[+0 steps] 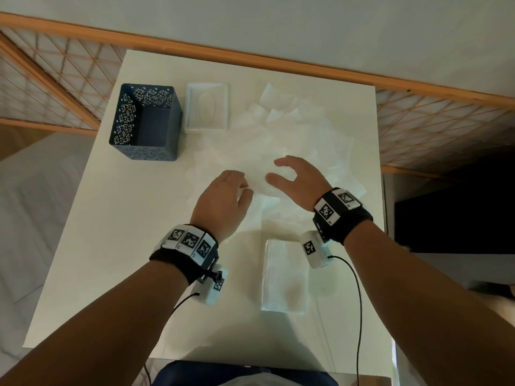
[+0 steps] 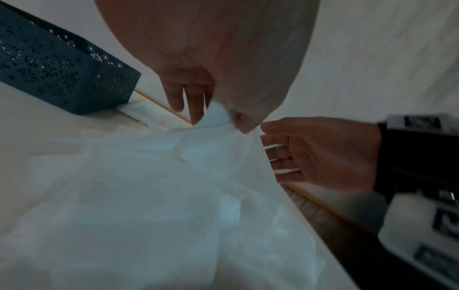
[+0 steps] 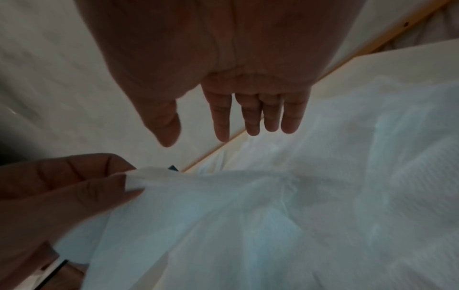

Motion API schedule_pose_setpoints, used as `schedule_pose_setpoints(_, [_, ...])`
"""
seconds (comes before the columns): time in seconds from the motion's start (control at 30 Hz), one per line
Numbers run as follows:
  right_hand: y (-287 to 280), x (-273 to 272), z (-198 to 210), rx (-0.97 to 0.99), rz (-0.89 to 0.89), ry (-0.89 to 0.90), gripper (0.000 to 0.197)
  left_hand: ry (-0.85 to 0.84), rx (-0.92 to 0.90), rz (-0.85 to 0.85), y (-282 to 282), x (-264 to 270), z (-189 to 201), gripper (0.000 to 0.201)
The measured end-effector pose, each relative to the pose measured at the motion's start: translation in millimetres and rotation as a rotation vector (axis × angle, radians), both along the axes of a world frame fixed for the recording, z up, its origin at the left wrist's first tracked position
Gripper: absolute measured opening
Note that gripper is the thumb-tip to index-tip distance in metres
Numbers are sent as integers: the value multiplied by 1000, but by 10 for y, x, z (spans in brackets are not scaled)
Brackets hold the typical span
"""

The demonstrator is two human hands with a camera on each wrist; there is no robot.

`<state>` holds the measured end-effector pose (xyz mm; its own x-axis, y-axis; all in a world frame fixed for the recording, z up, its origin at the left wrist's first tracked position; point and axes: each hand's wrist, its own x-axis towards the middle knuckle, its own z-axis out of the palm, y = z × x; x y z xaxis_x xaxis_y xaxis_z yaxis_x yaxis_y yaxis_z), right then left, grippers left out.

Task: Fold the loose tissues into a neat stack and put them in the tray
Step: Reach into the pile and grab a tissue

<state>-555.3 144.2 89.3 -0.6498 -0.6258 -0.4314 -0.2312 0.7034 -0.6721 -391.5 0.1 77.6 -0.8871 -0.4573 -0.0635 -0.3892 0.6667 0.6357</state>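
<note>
I am picking one sheet off the loose tissues (image 1: 292, 140) spread across the centre and upper right of the bench (image 1: 111, 246). To do it well I should lift only the top sheet by its edge, keep it taut between both hands, and bring corner to corner before pressing the crease. My left hand (image 1: 223, 201) pinches a tissue (image 2: 216, 125) edge between thumb and fingertips. My right hand (image 1: 299, 178) hovers just beside it, fingers spread wide and holding nothing. A folded stack (image 1: 284, 274) lies at lower centre; the dark tray (image 1: 145, 121) stands at upper left, beside a white lid (image 1: 207, 107).
</note>
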Motion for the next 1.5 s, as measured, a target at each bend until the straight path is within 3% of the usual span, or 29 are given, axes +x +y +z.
schedule_pose_setpoints(0.2, [120,80,529,-140,103,-107,67,35,367,57,-224,-64,508,19])
schedule_pose_setpoints(0.33, [154,124,585,-230,93,-107,57,119,534,153,-297,-116,721,17])
schedule_pose_setpoints(0.5, [149,153,608,-340,-83,-145,40,167,794,220,-317,-112,865,11])
schedule_pose_setpoints(0.7, [170,255,651,-592,-282,-527,44,200,972,229,-331,-63,980,14])
schedule_pose_setpoints(0.93, [177,279,748,-630,-455,-491,23,115,1077,209,-293,59,1077,40])
schedule_pose_setpoints(1.0, [193,260,758,-625,-486,-461,23,35,1090,134,-313,144,1038,55])
schedule_pose_setpoints(1.13, [237,241,805,-621,-541,-443,23,-92,960,192,-339,335,887,71])
schedule_pose_setpoints(1.33, [288,264,737,-553,-553,-351,8,-76,870,246,-284,534,780,25])
schedule_pose_setpoints(1.5, [346,317,666,-365,-456,-142,14,-51,600,268,-323,637,800,18])
